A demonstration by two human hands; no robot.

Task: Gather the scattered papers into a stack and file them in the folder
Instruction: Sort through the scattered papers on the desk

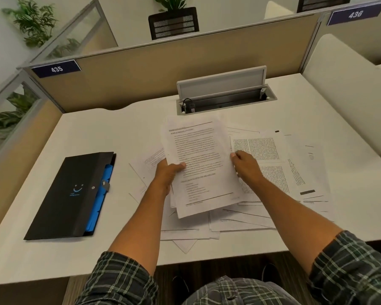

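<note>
A: Nearest items?
B: Plaid sleeves, two forearms. Left hand [165, 170], thumb on top and curled, gripping the left edge of a held sheaf of papers [201, 164]. Right hand [244, 161], fingers curled, pinching the sheaf's right edge.

A: Beneath them?
B: Loose sheets [273, 164], overlapping, spread across the white desk [123, 133] under and right of the sheaf.

A: Folder?
B: Black folder [73, 194], flat on the desk, left of the papers and apart from them; blue dividers show at its right edge.

A: Farthest?
B: Cable tray [226, 102], lid raised; beige partition [163, 80] with plate 435 [56, 68].
</note>
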